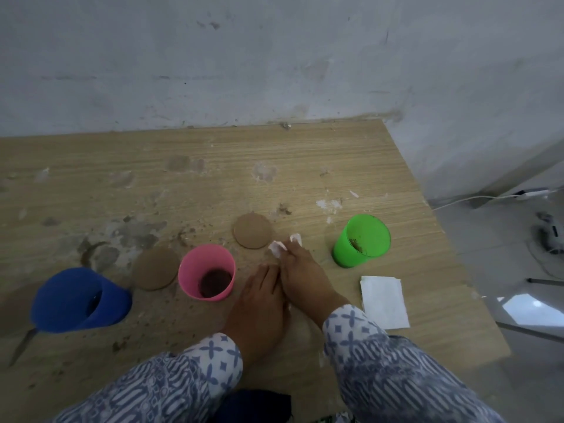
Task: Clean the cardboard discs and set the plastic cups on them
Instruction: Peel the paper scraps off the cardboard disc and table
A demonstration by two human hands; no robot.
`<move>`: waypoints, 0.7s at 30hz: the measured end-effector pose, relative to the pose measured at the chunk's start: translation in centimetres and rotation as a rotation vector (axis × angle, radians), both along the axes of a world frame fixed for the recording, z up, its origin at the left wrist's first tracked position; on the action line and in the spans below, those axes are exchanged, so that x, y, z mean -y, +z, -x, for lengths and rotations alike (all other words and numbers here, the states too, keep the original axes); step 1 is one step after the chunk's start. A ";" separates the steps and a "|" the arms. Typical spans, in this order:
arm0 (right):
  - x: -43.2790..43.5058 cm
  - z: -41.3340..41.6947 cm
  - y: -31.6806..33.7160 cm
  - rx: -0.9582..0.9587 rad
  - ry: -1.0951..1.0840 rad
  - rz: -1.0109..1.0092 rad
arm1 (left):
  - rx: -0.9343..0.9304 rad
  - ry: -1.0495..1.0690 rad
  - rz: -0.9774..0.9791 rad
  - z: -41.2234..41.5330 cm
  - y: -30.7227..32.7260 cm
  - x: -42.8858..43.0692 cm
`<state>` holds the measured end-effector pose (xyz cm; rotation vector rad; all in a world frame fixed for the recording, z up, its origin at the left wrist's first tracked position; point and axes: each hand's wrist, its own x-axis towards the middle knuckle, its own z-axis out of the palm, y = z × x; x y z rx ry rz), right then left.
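Three plastic cups stand on the wooden table: a blue cup (81,299) at the left, a pink cup (207,271) in the middle, a green cup (361,239) at the right. One brown cardboard disc (252,230) lies behind my hands, another disc (155,272) between the blue and pink cups. My right hand (302,274) is shut on a crumpled white tissue (282,245), pressed down near the front edge of the far disc. My left hand (259,303) lies flat on the table beside it, fingers together, holding nothing I can see.
A folded stack of white tissues (384,300) lies at the right, near the table's edge (457,264). Dirt crumbs and stains cover the tabletop. A grey wall (244,62) bounds the far side. Cables lie on the floor (531,270) to the right.
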<state>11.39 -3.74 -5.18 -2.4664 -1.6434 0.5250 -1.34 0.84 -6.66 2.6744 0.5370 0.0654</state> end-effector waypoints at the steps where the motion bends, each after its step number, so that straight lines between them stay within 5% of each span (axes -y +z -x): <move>1: 1.0 -0.1 -0.5 0.004 0.019 0.024 | 0.010 0.004 -0.016 0.0 0.2 0.1; 9: -0.6 -0.2 2.0 -0.044 -0.253 -0.065 | -0.088 0.020 -0.046 0.4 -0.7 0.1; 14: 2.4 0.2 0.7 -0.057 -0.095 -0.108 | -0.056 0.011 -0.117 0.6 -0.5 0.3; 21: 0.6 -0.1 1.4 -0.007 -0.250 -0.086 | -0.056 0.039 -0.095 0.7 -1.1 0.5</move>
